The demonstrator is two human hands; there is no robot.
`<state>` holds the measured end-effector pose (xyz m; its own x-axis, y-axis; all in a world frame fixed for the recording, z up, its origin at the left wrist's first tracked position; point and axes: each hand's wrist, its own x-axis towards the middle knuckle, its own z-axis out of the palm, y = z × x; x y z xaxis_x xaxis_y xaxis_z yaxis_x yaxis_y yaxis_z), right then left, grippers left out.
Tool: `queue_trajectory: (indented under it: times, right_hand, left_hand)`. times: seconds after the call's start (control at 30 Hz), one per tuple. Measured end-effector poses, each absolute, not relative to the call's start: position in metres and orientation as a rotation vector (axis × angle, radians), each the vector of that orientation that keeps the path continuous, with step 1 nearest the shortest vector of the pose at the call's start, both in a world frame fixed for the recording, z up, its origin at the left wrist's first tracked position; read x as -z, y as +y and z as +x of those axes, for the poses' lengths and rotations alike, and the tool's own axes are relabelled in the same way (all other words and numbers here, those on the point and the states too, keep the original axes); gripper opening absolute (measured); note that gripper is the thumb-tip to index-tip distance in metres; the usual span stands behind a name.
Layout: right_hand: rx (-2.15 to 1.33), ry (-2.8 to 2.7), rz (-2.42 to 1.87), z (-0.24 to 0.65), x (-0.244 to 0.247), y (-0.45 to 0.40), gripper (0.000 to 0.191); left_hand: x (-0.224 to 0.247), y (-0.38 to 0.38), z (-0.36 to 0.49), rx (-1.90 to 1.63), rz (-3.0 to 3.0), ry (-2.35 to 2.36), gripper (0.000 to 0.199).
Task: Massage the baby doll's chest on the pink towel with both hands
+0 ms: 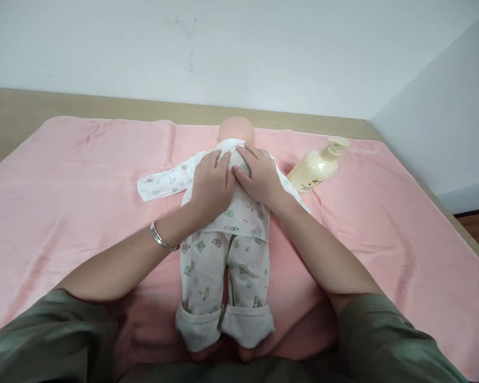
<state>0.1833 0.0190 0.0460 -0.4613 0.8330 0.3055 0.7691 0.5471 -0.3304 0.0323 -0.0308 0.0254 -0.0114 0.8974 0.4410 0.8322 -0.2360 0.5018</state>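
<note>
A baby doll [236,226] in a white printed top and matching trousers lies on a pink blanket [104,213], its head toward the wall and its feet toward me. No facial features show on the part of the head in view. My left hand [213,181] lies flat on the left side of the upper body, fingers stretched out. On the other side rests my right hand [260,175], its fingers spread over the cloth. Both thumbs point inward and nearly meet. The left sleeve stretches out sideways; my right forearm partly covers the other side.
A pale yellow pump bottle [314,169] leans to the right on the blanket, close to the doll's right-hand sleeve. Behind the blanket runs the wooden table edge [135,106] along a white wall [263,53]. My green sleeves [51,338] fill the lower corners.
</note>
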Motion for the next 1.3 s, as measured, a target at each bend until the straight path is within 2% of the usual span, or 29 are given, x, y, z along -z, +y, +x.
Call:
queue_trajectory:
  times: [0.33, 0.57, 0.73, 0.97, 1.13, 1.3]
  right_hand:
    - [-0.047, -2.419, -1.350, 0.161, -0.048, -0.045, 0.058]
    - [-0.193, -2.344, -1.462, 0.175, -0.050, 0.001, 0.057]
    - [-0.170, -2.377, -1.474, 0.176, -0.051, 0.005, 0.058]
    - [-0.004, -2.401, -1.454, 0.164, -0.055, -0.036, 0.054]
    - [-0.095, -2.327, -1.426, 0.172, -0.050, -0.008, 0.040]
    - [-0.177, -2.359, -1.411, 0.180, -0.051, 0.016, 0.043]
  left_hand:
    - [-0.018, 0.003, 0.008, -1.130, 1.977, 1.832, 0.050]
    - [-0.025, -0.018, 0.027, -1.018, 2.124, 1.909, 0.062]
    - [-0.027, -0.035, 0.039, -1.023, 2.150, 1.892, 0.060]
    - [-0.031, -0.008, 0.019, -0.983, 2.051, 1.844, 0.059]
    - [-0.031, -0.016, 0.025, -0.978, 2.084, 1.935, 0.058]
    - [-0.034, -0.038, 0.041, -0.921, 2.149, 1.933, 0.062]
